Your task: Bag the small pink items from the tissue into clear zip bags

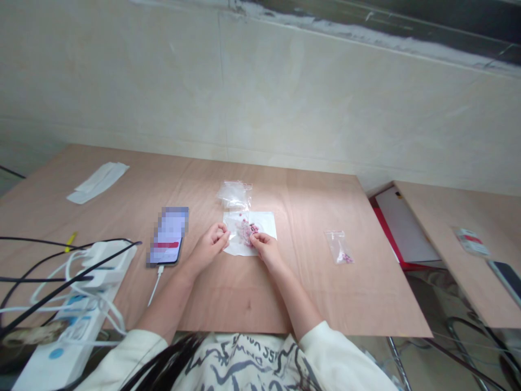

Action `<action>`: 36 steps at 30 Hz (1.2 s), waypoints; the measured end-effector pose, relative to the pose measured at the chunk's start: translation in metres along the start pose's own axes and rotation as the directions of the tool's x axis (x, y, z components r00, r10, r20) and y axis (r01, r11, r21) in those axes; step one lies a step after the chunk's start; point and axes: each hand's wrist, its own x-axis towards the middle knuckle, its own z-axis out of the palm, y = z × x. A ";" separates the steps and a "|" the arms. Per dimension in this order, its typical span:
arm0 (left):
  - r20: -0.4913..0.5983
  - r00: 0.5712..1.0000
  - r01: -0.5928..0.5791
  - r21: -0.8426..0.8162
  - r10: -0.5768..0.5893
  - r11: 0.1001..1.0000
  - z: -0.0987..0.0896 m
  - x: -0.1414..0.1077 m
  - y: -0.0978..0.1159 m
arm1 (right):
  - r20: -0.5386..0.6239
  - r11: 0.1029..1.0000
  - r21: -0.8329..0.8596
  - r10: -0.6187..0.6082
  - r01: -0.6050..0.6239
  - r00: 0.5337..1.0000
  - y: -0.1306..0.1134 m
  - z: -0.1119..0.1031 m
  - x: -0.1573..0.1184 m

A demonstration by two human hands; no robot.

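Well, left hand [210, 245]: a narrow pinch, fingertips drawn together at the edge of a thin clear plastic bag [235, 228]; exactly what they grip is too small to tell.
Right hand [264, 250]: also narrow, fingertips bunched beside a cluster of small pink beads [245, 232]; I cannot tell whether they hold a bead.
Position: bag and beads lie on a flat white paper sheet [266, 224], the bag on the sheet's left part and the beads near its middle. Whether the beads are inside the bag is unclear.
Handling: the bag looks light, limp and probably slippery, best taken by its edge. The beads look light and likely to roll, so a fingertip pinch would suit them.
Direction: the bag's long axis is hard to read; it seems to run away from the person, and its mouth cannot be made out.
Around the sheet: beyond it, a crumpled clear plastic bag [235, 194]; to its right, a small clear zip bag with pink beads [339, 247]; to its left, a blurred smartphone [167, 236] with a white charging cable [156, 285]; further left, a white power strip [61, 347]. All but the strip's lower end rest on a pale plywood tabletop [309, 304].
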 end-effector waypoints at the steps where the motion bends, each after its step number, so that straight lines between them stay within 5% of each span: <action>1: 0.003 1.000 -0.002 0.003 0.002 1.000 0.000 -0.001 0.001 | -0.001 1.000 0.007 0.003 -0.003 1.000 -0.001 0.000 -0.001; 5: -0.005 1.000 0.008 0.045 -0.008 0.999 -0.003 -0.008 0.001 | 0.008 1.000 0.004 -0.023 0.023 1.000 -0.010 0.000 -0.009; 10: 0.046 0.988 0.138 0.170 -0.148 0.976 -0.024 -0.014 -0.010 | -0.098 0.937 -0.221 -0.297 0.270 0.950 -0.035 -0.008 -0.028; 12: -0.088 0.992 0.109 0.228 -0.091 0.968 -0.031 -0.009 -0.007 | -0.071 0.878 -0.356 -0.366 0.319 0.928 -0.048 -0.012 -0.034; 15: -0.187 0.976 -0.056 0.292 0.114 0.955 -0.028 0.003 0.008 | 0.134 0.796 -0.448 -0.390 0.407 0.911 -0.068 -0.014 -0.042; 19: 0.087 0.985 -0.171 0.306 0.151 0.937 -0.005 0.014 0.028 | 0.283 0.702 -0.462 -0.462 0.541 0.841 -0.082 -0.010 -0.048; 26: 0.151 0.983 -0.143 0.244 0.108 0.959 -0.002 0.005 0.019 | 0.020 0.869 -0.331 -0.384 0.368 0.923 -0.071 -0.007 -0.052; 29: 0.132 0.985 -0.142 0.260 0.111 0.955 -0.007 0.003 0.017 | 0.011 0.912 -0.288 -0.302 0.292 0.953 -0.065 -0.008 -0.050; 36: 0.156 0.980 -0.179 0.409 0.124 0.895 -0.007 0.011 0.020 | 0.010 0.855 -0.370 -0.387 0.363 0.922 -0.065 -0.007 -0.044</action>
